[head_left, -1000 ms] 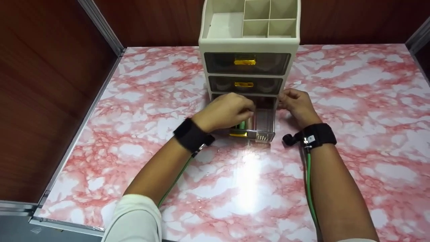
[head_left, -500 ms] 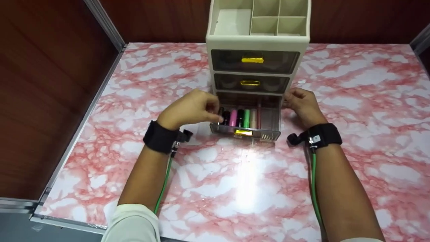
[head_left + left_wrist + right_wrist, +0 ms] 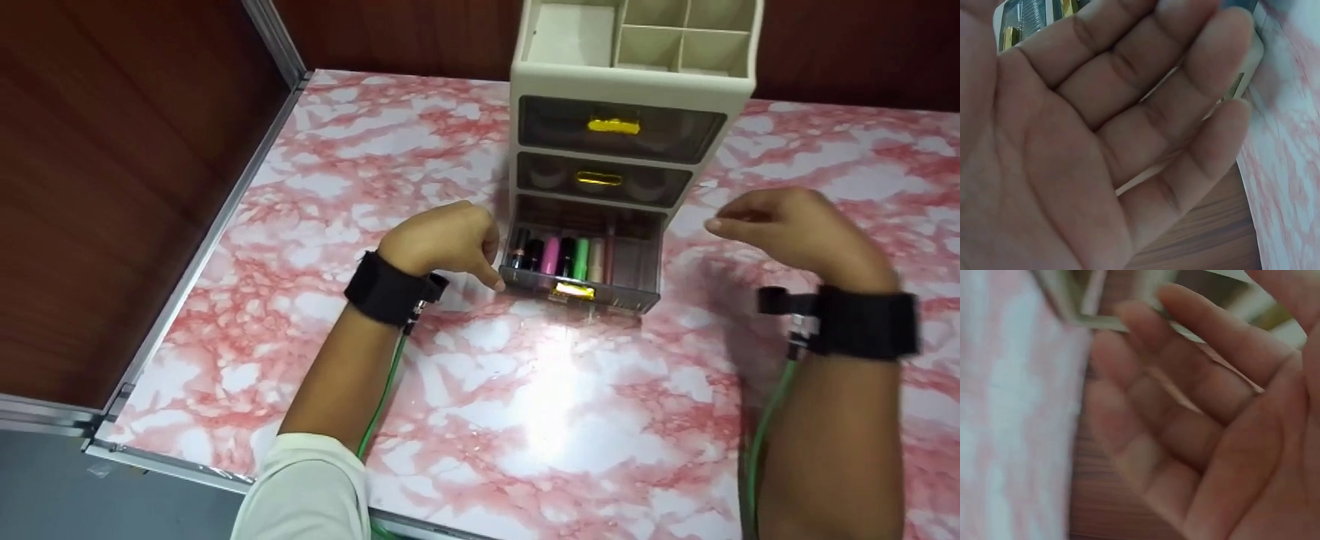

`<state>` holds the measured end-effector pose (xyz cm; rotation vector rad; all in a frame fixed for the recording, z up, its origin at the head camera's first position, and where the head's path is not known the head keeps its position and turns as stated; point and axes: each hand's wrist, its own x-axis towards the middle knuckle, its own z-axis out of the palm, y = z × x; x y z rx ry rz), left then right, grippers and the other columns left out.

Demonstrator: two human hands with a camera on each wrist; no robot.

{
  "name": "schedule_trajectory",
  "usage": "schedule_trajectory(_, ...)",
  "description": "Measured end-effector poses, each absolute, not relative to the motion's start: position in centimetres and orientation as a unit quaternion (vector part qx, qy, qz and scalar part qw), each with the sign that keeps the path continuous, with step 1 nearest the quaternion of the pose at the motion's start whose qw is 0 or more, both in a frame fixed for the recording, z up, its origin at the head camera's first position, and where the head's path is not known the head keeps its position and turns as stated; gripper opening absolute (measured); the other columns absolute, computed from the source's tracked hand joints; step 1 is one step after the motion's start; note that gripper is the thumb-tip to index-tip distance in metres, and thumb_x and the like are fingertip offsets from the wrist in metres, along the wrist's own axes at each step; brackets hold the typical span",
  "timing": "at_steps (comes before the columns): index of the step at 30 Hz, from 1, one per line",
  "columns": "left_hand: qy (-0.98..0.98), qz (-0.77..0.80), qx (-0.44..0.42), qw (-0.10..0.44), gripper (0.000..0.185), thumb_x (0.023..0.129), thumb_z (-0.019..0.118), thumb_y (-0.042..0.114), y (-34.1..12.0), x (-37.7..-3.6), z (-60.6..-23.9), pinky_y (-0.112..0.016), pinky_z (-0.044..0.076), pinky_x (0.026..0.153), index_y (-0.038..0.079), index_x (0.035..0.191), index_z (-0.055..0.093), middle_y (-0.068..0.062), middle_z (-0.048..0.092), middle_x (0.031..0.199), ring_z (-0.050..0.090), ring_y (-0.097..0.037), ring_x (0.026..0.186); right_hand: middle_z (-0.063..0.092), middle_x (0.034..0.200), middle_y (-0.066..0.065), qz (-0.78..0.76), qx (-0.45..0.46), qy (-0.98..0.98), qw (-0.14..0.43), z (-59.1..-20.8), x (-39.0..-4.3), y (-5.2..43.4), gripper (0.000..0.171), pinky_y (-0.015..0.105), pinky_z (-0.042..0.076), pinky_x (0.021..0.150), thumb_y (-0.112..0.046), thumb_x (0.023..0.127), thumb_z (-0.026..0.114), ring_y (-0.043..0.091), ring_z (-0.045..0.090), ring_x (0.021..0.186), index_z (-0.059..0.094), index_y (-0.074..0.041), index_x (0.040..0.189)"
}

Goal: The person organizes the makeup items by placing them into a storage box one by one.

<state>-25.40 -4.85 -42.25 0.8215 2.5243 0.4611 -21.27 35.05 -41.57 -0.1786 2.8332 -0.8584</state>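
A cream drawer organizer (image 3: 637, 82) stands at the back in the head view. Its clear bottom drawer (image 3: 628, 295) is pulled out. Inside, along the left, several slim cosmetic tubes lie in a row, among them a pink tube (image 3: 550, 257) and a green tube (image 3: 580, 260). My left hand (image 3: 439, 238) is beside the drawer's left front corner, its thumb tip at or close to the edge. The left palm (image 3: 1061, 169) holds nothing in the left wrist view, fingers slightly bent. Off to the organizer's right, my right hand (image 3: 810, 229) hovers, relaxed; its palm (image 3: 1252, 455) is bare.
Two upper drawers, each with a gold handle (image 3: 613, 125), are closed. The organizer's top has open compartments (image 3: 649, 49). Beneath everything is a pink-and-white marbled table (image 3: 450, 397), with a brown panel (image 3: 150, 150) along the left and another behind.
My left hand has come out of the drawer to its left side, uncovering the tubes. My right hand has left the organizer's right side and moved right. The head view has shifted left.
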Motion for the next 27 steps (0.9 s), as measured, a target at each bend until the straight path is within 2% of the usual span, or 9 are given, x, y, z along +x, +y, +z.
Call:
schedule_trajectory(6, 0.913, 0.154, 0.313, 0.212, 0.019, 0.069, 0.087, 0.032, -4.2, -25.5, -42.5, -0.031, 0.046, 0.055, 0.02, 0.066, 0.072, 0.008, 0.065, 0.066, 0.051, -0.011, 0.059, 0.07, 0.107, 0.013, -0.201, -0.046, 0.973, 0.108, -38.4, -18.4, 33.2, 0.059, 0.048, 0.048, 0.076, -0.066, 0.082, 0.063, 0.03, 0.064, 0.093, 0.074, -0.015, 0.108)
schedule_trajectory(7, 0.913, 0.153, 0.314, 0.211, 0.018, 0.07, 0.087, 0.031, -4.1, -25.5, -42.5, -0.03, 0.046, 0.054, 0.02, 0.065, 0.072, 0.008, 0.065, 0.066, 0.051, -0.011, 0.059, 0.07, 0.106, 0.013, -0.186, -0.046, 0.974, 0.121, -38.2, -18.2, 32.5, 0.061, 0.05, 0.048, 0.073, -0.069, 0.08, 0.063, 0.032, 0.064, 0.089, 0.075, -0.015, 0.107)
schedule_trajectory(8, 0.913, 0.152, 0.315, 0.209, 0.018, 0.07, 0.087, 0.031, -4.1, -25.5, -42.6, -0.03, 0.045, 0.054, 0.02, 0.065, 0.073, 0.008, 0.065, 0.065, 0.05, -0.011, 0.059, 0.07, 0.104, 0.013, -0.181, -0.045, 0.972, 0.143, -38.0, -18.0, 31.7, 0.063, 0.051, 0.049, 0.069, -0.07, 0.079, 0.063, 0.032, 0.065, 0.082, 0.075, -0.014, 0.106)
schedule_trajectory(10, 0.914, 0.151, 0.316, 0.205, 0.017, 0.07, 0.087, 0.03, -4.0, -25.5, -42.8, -0.03, 0.044, 0.054, 0.02, 0.065, 0.073, 0.008, 0.065, 0.065, 0.05, -0.01, 0.059, 0.07, 0.099, 0.012, -0.159, -0.052, 0.97, 0.176, -37.9, -17.8, 29.9, 0.069, 0.045, 0.05, 0.063, -0.074, 0.074, 0.065, 0.028, 0.064, 0.069, 0.074, -0.013, 0.105)
schedule_trajectory(11, 0.915, 0.151, 0.316, 0.202, 0.018, 0.07, 0.088, 0.029, -4.0, -25.4, -42.9, -0.029, 0.044, 0.054, 0.02, 0.065, 0.074, 0.008, 0.065, 0.065, 0.05, -0.01, 0.059, 0.07, 0.091, 0.01, -0.149, -0.059, 0.969, 0.189, -38.0, -17.7, 29.0, 0.067, 0.042, 0.049, 0.058, -0.074, 0.072, 0.067, 0.024, 0.062, 0.063, 0.075, -0.013, 0.099)
schedule_trajectory(13, 0.915, 0.15, 0.317, 0.198, 0.018, 0.07, 0.087, 0.03, -3.9, -25.5, -43.0, -0.029, 0.044, 0.054, 0.019, 0.065, 0.074, 0.008, 0.065, 0.066, 0.049, -0.01, 0.059, 0.069, 0.08, 0.005, -0.132, -0.078, 0.966, 0.209, -38.4, -17.8, 27.5, 0.059, 0.038, 0.048, 0.053, -0.069, 0.069, 0.073, 0.021, 0.058, 0.056, 0.075, -0.014, 0.088)
schedule_trajectory(17, 0.917, 0.145, 0.317, 0.194, 0.018, 0.073, 0.086, 0.03, -3.9, -25.5, -43.2, -0.029, 0.043, 0.054, 0.017, 0.067, 0.075, 0.008, 0.065, 0.065, 0.049, -0.01, 0.059, 0.061, 0.066, 0.0, -0.089, -0.116, 0.968, 0.204, -39.5, -18.4, 25.9, 0.04, 0.038, 0.046, 0.052, -0.055, 0.065, 0.081, 0.02, 0.055, 0.061, 0.07, -0.017, 0.067)
schedule_trajectory(22, 0.917, 0.132, 0.328, 0.184, 0.013, 0.075, 0.085, 0.027, -4.0, -25.5, -43.2, -0.031, 0.047, 0.059, 0.019, 0.07, 0.075, 0.009, 0.066, 0.068, 0.056, -0.012, 0.065, 0.061, 0.07, 0.003, -0.063, -0.104, 0.971, 0.204, -40.2, -19.0, 25.6, 0.04, 0.041, 0.046, 0.053, -0.053, 0.061, 0.084, 0.023, 0.057, 0.064, 0.068, -0.016, 0.065)
schedule_trajectory(27, 0.919, 0.122, 0.33, 0.178, 0.012, 0.075, 0.084, 0.027, -4.1, -25.4, -43.2, -0.032, 0.049, 0.063, 0.018, 0.072, 0.076, 0.009, 0.066, 0.07, 0.06, -0.014, 0.069, 0.062, 0.076, 0.01, -0.04, -0.118, 0.975, 0.184, -40.6, -19.2, 24.8, 0.037, 0.048, 0.048, 0.056, -0.042, 0.061, 0.087, 0.029, 0.058, 0.068, 0.069, -0.011, 0.07)
